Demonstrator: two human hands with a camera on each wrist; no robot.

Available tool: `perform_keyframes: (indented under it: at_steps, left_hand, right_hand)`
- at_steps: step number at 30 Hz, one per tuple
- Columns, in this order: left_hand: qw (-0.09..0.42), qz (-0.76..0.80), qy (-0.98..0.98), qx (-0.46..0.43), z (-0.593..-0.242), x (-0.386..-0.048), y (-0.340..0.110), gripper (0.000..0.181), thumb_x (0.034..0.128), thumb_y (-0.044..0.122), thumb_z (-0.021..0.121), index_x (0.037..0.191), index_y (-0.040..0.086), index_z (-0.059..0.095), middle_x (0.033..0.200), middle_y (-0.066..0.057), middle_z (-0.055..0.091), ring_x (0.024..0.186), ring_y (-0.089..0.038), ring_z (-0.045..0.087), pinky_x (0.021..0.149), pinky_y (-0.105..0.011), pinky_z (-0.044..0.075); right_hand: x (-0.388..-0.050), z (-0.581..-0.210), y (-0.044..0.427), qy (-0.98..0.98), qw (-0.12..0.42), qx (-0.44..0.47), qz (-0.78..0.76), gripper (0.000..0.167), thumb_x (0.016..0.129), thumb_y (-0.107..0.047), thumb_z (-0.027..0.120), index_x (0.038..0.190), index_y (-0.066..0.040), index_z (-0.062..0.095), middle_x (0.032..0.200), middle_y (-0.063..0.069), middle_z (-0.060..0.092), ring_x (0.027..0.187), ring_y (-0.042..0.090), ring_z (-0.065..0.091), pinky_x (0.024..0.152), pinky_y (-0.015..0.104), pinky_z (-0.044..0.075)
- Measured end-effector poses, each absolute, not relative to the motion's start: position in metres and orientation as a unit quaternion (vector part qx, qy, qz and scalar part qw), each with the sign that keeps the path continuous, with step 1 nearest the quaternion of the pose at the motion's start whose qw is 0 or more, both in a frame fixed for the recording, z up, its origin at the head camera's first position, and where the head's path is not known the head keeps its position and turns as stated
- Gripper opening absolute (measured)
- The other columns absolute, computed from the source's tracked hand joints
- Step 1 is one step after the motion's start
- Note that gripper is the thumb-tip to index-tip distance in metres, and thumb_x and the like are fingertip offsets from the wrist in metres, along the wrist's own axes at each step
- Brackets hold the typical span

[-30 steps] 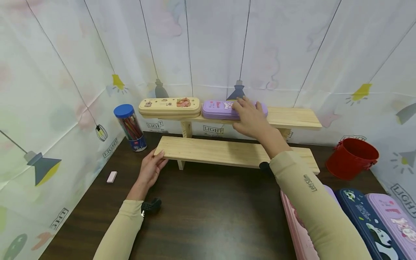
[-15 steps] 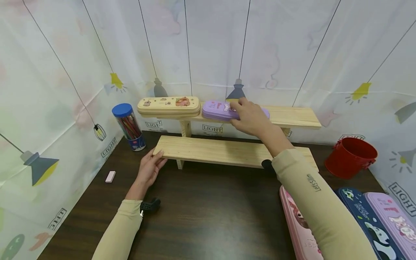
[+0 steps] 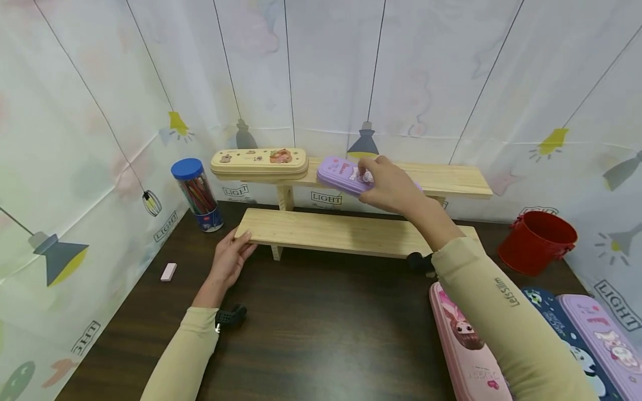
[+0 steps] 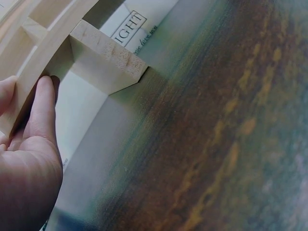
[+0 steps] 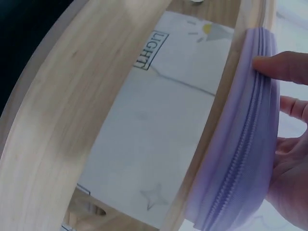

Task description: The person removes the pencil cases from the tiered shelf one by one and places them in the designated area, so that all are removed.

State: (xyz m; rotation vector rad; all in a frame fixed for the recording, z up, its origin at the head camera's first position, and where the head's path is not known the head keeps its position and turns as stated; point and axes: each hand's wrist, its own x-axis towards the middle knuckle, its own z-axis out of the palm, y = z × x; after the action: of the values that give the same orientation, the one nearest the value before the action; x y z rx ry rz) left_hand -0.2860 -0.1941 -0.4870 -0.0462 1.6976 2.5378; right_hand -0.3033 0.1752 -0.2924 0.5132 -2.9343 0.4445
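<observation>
On the two-tier wooden shelf, my right hand grips a purple pencil case from above, with the case turned askew at the upper board. The right wrist view shows the thumb by the zipper and the fingers on the far side. A cream pencil case lies on the upper board, left of the purple one. My left hand holds the lower board's left front corner. In the left wrist view its thumb is on one side of the board and a finger underneath.
A clear jar of coloured pencils with a blue lid stands left of the shelf, and a small pale eraser-like block nearer. At right are a red bucket and pink, navy and lilac pencil cases.
The purple pencil case has turned from lying straight along the upper board to askew, shifting slightly right in my right hand. My left hand keeps its hold on the lower board.
</observation>
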Motion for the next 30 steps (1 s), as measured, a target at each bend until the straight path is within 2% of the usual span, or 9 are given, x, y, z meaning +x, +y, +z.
perform_keyframes:
  at_steps: [3, 8, 15, 18, 25, 30]
  left_hand:
    - [0.044, 0.829, 0.557, -0.013, -0.487, -0.285, -0.194, 0.069, 0.1016, 0.020, 0.057, 0.159, 0.010, 0.021, 0.156, -0.022, 0.034, 0.122, -0.010, 0.061, 0.099, -0.020, 0.053]
    - [0.041, 0.828, 0.559, -0.008, -0.487, -0.286, -0.195, 0.069, 0.1014, 0.022, 0.058, 0.159, 0.009, 0.021, 0.155, -0.022, 0.034, 0.118, -0.008, 0.063, 0.099, -0.019, 0.053]
    - [0.043, 0.828, 0.559, -0.013, -0.487, -0.285, -0.194, 0.068, 0.1015, 0.022, 0.058, 0.158, 0.010, 0.023, 0.153, -0.022, 0.036, 0.112, -0.004, 0.065, 0.098, -0.019, 0.054]
    - [0.044, 0.828, 0.559, -0.014, -0.487, -0.284, -0.194, 0.069, 0.1013, 0.023, 0.058, 0.159, 0.010, 0.022, 0.154, -0.023, 0.035, 0.112, -0.004, 0.066, 0.098, -0.019, 0.054]
    - [0.048, 0.828, 0.558, -0.020, -0.486, -0.284, -0.193, 0.069, 0.1013, 0.023, 0.058, 0.159, 0.010, 0.022, 0.156, -0.022, 0.035, 0.112, -0.004, 0.065, 0.097, -0.019, 0.054]
    - [0.050, 0.830, 0.556, -0.020, -0.486, -0.284, -0.193, 0.069, 0.1016, 0.023, 0.057, 0.159, 0.010, 0.022, 0.155, -0.022, 0.035, 0.112, -0.004, 0.065, 0.097, -0.019, 0.054]
  right_hand:
    - [-0.296, -0.292, 0.177, -0.973, 0.064, 0.171, 0.139, 0.054, 0.073, -0.021, 0.068, 0.124, -0.018, 0.052, 0.120, 0.016, 0.054, 0.093, 0.031, 0.054, 0.075, 0.043, 0.048]
    - [-0.282, -0.294, 0.181, -0.976, 0.067, 0.181, 0.105, 0.072, 0.074, -0.018, 0.066, 0.143, -0.021, 0.045, 0.129, 0.020, 0.056, 0.105, 0.036, 0.055, 0.081, 0.049, 0.049]
    - [-0.264, -0.298, 0.187, -0.979, 0.057, 0.184, 0.072, 0.082, 0.076, -0.027, 0.074, 0.150, -0.022, 0.039, 0.123, 0.016, 0.058, 0.097, 0.029, 0.059, 0.067, 0.040, 0.051]
    - [-0.256, -0.302, 0.191, -0.979, 0.049, 0.182, 0.073, 0.084, 0.076, -0.030, 0.076, 0.151, -0.023, 0.038, 0.123, 0.015, 0.060, 0.095, 0.028, 0.060, 0.065, 0.041, 0.052]
    - [-0.239, -0.317, 0.208, -0.983, 0.028, 0.163, 0.079, 0.089, 0.076, -0.039, 0.078, 0.153, -0.022, 0.036, 0.141, 0.017, 0.055, 0.116, 0.035, 0.061, 0.083, 0.057, 0.056]
    - [-0.227, -0.331, 0.216, -0.982, 0.020, 0.171, 0.079, 0.091, 0.075, -0.042, 0.080, 0.152, -0.019, 0.038, 0.132, 0.019, 0.060, 0.111, 0.034, 0.064, 0.086, 0.056, 0.057]
